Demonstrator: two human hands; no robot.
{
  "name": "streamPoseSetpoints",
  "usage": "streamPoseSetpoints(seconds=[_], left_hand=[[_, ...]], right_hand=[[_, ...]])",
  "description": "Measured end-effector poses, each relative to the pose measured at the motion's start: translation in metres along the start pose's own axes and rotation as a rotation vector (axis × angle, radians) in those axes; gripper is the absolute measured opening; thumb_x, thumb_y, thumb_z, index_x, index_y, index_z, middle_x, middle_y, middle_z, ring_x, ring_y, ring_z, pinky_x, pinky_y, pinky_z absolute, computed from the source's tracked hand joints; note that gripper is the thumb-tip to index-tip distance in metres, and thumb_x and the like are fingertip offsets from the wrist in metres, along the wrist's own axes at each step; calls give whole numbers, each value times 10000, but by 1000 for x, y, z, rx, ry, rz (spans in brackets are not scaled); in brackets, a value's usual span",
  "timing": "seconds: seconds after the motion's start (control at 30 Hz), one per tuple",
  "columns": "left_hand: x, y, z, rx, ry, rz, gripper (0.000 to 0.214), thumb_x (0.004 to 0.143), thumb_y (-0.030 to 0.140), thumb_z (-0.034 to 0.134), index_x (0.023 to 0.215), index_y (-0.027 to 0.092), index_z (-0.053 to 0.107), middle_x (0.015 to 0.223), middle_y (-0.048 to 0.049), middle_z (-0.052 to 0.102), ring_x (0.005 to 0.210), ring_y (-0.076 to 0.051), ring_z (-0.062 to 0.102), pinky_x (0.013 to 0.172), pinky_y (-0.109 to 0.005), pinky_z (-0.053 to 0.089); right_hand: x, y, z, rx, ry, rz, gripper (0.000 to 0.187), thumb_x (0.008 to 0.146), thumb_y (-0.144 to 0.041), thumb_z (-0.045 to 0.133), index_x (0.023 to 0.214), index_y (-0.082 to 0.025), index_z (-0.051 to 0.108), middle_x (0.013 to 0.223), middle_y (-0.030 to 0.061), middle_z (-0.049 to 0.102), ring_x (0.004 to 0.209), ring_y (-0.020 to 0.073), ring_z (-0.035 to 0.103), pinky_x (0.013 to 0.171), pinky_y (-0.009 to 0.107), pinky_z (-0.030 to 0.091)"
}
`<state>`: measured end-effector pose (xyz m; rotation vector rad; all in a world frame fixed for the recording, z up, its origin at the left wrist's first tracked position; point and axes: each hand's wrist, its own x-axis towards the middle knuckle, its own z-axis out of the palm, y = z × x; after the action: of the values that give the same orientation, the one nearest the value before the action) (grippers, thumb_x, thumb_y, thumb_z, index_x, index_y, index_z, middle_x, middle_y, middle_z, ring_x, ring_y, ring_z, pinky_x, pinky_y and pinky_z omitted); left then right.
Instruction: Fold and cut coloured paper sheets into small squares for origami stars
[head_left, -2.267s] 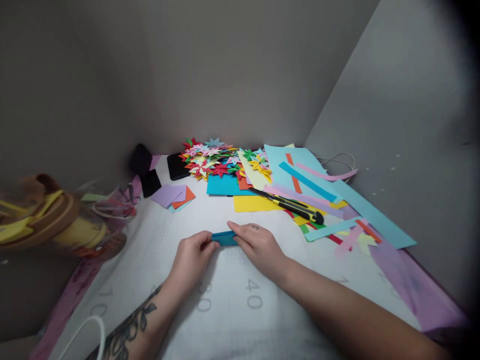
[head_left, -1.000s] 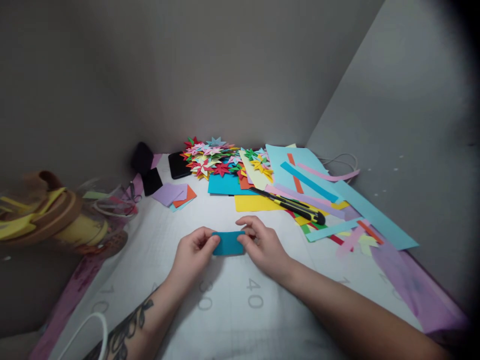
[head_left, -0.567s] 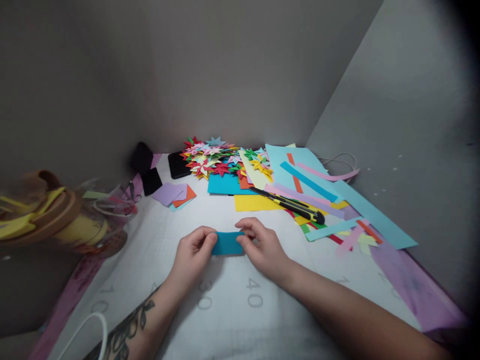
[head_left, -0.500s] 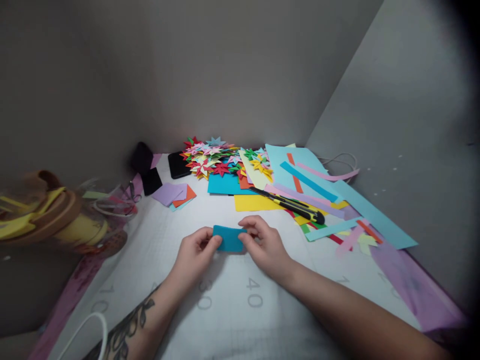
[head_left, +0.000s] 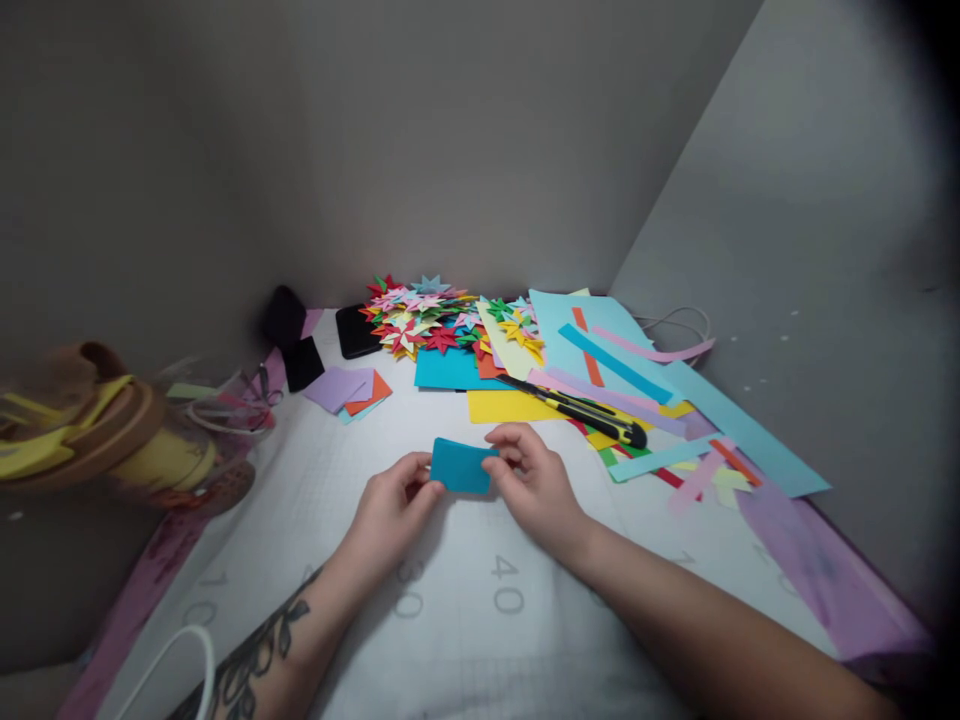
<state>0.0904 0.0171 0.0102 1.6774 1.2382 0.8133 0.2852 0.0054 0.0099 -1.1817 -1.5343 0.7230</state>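
Note:
A small blue rectangle of folded paper [head_left: 462,467] is held up above the white mat, between my two hands. My left hand [head_left: 394,500] pinches its left edge, thumb in front. On the other side, my right hand [head_left: 532,485] grips the right edge with its thumb, the fingers curled behind. Beyond the hands lie a blue sheet [head_left: 442,370] and a yellow sheet [head_left: 510,406]. Off to the left are purple and orange paper squares [head_left: 337,387]. The back face of the held paper is hidden.
A pile of folded paper stars [head_left: 420,310] sits by the back wall next to a black phone [head_left: 358,332]. A utility knife [head_left: 585,412] lies among paper strips and light blue sheets [head_left: 757,430] at right. At far left stands a blurred container [head_left: 161,460].
The blue paper has been lifted slightly and tilted, its left side now higher than its right. My right hand has risen a little and shifted slightly right.

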Motion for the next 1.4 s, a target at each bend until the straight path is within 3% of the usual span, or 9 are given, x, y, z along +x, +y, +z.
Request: streamPoseSetpoints(seconds=[0.1,0.2,0.3,0.43,0.57,0.73,0.9,1.13,1.4], left_hand=[[-2,6,3,2,98,105,465,724,288,690,1173,200,608,1179,-103,660,1044,-239,626,888,-368,494],[-6,12,3,-3,131,104,241,762,299,663,980,200,691,973,-70,727,898,-212,665,804,-328,517],[-8,14,1,-30,150,77,120,789,297,640,780,200,710,779,-32,732,733,-177,665,707,-282,514],[-6,14,1,-45,183,65,110,784,288,644,775,197,705,760,-29,728,700,-175,656,658,-276,509],[-6,17,4,58,167,300,102,783,258,661,857,218,720,885,-53,740,888,-217,652,830,-358,494],[-9,22,2,160,162,506,84,813,205,641,831,247,711,786,-17,738,763,-187,635,811,-370,454],[-10,24,2,170,185,508,93,842,202,600,826,236,685,794,-21,734,767,-186,639,803,-369,441],[-16,29,3,215,201,580,99,816,135,612,789,223,648,746,0,708,740,-170,623,778,-350,422],[-13,25,-2,16,275,327,156,846,259,592,705,209,638,717,-23,664,733,-172,606,701,-298,461]], right_hand=[[-2,0,0,-168,-27,-244,199,859,-136,499,1034,-224,530,879,26,633,729,147,610,672,277,505],[-5,0,3,-248,-65,-383,250,864,-117,501,1091,-222,509,947,54,652,798,167,627,714,300,518],[-7,-1,6,-218,-81,-326,299,850,-139,539,1129,-228,480,925,46,649,801,174,635,715,311,523],[-6,-4,5,-183,-96,-225,314,814,-84,517,1087,-232,466,804,5,628,775,174,641,721,310,513],[-7,-7,4,-272,-105,-359,310,769,-47,476,1028,-219,476,865,38,623,731,168,608,662,292,492],[-10,-10,9,-327,-127,-460,280,805,-62,466,1036,-221,472,806,33,590,704,177,547,633,295,463],[-11,-14,13,-294,-59,-517,289,820,-63,464,1057,-227,453,802,30,568,730,189,523,635,310,449],[-13,-16,16,-331,-79,-597,287,798,-43,451,1017,-228,429,749,11,560,648,176,484,577,295,400],[-6,-10,12,-348,-71,-568,262,827,-60,479,1025,-232,482,768,20,584,687,180,522,605,294,422]])
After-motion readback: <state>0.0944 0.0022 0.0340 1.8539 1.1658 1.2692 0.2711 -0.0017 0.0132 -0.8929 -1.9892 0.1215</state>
